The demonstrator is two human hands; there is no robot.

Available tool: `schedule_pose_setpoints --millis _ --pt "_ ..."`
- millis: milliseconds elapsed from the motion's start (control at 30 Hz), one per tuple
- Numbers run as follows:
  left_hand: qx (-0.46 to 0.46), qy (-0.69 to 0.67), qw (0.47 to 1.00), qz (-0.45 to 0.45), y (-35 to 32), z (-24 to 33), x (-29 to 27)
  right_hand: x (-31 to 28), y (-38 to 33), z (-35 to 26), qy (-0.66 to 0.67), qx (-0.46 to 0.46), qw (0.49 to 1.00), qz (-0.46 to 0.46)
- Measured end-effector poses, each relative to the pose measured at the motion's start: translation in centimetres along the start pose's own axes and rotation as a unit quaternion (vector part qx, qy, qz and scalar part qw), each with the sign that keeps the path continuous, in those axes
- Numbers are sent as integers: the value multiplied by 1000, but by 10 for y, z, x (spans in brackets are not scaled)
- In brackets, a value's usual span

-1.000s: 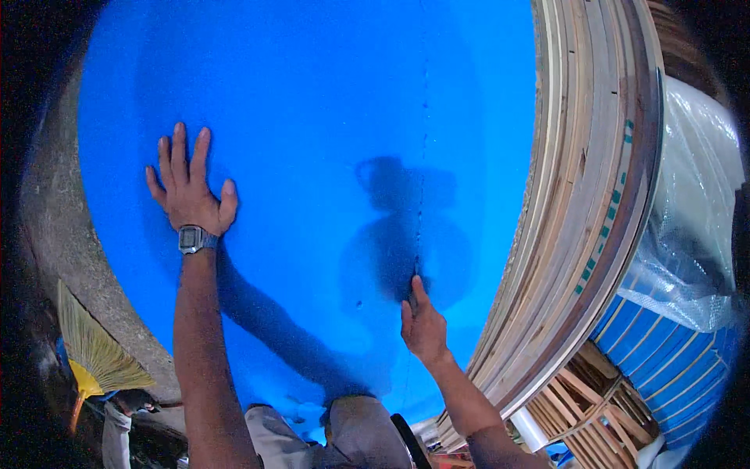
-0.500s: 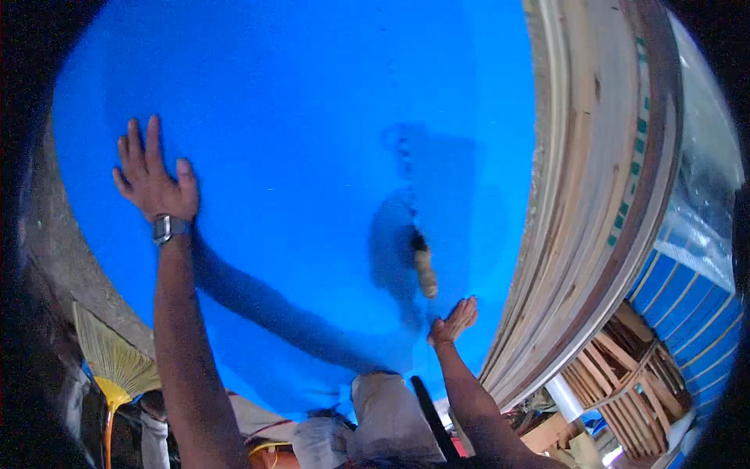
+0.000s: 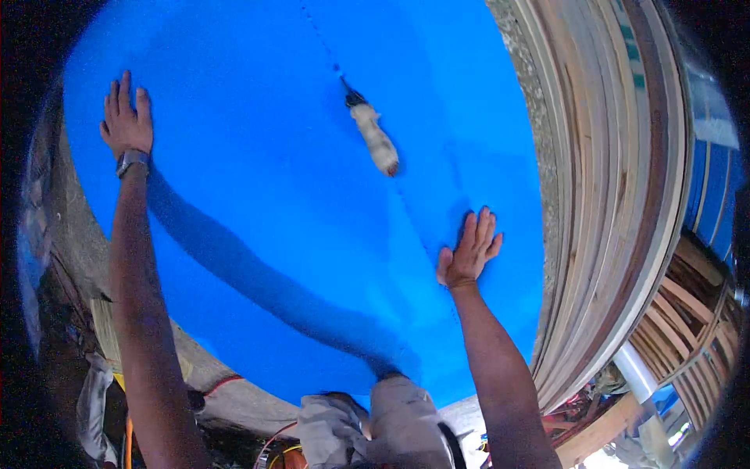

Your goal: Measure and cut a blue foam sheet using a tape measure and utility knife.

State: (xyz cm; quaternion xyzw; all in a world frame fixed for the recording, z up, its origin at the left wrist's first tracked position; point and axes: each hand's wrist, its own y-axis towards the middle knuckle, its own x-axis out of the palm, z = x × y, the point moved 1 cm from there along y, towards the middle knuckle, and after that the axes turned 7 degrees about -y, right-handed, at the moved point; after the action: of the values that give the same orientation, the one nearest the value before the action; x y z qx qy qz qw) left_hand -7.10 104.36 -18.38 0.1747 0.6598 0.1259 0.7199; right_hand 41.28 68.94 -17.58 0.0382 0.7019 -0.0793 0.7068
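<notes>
A wide blue sheet (image 3: 258, 180) lies before me, with a thin dark dotted line running along it. My left hand (image 3: 127, 125) rests flat near the sheet's left edge, fingers stretched out, a watch (image 3: 132, 161) on its wrist. Spread on the right part of the sheet, my right hand (image 3: 473, 250) is palm down beside the dotted line. Neither hand holds anything. Between them and farther off lies a pale, cloth-like wrapped piece with a dark end (image 3: 373, 137), on the line; its exact kind I cannot make out.
Stacked wooden boards (image 3: 598, 203) stand along the right edge. Beyond them are bundled wood slats (image 3: 680, 313) and a pale tube (image 3: 634, 371). Grey ground (image 3: 86, 211) borders the sheet's left. My pale trousers (image 3: 402, 422) show at the bottom edge.
Both hands appear farther forward in the view; the right one has spread flat beside the line. The pale wrapped piece now appears farther up and left. The whole view has shifted and turned.
</notes>
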Motion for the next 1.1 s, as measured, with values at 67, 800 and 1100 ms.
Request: schedule_pose_setpoints --millis 67,800,1100 --pt "-11 35 999 -32 2 -8 -11 -3 1 -6 -5 8 1000 -16" --pt "-241 -10 968 -70 -455 141 -211 -106 59 -57 237 14 970 -49" --pt "-246 -21 968 -44 -453 141 -210 -80 178 -132 49 -217 973 -62"
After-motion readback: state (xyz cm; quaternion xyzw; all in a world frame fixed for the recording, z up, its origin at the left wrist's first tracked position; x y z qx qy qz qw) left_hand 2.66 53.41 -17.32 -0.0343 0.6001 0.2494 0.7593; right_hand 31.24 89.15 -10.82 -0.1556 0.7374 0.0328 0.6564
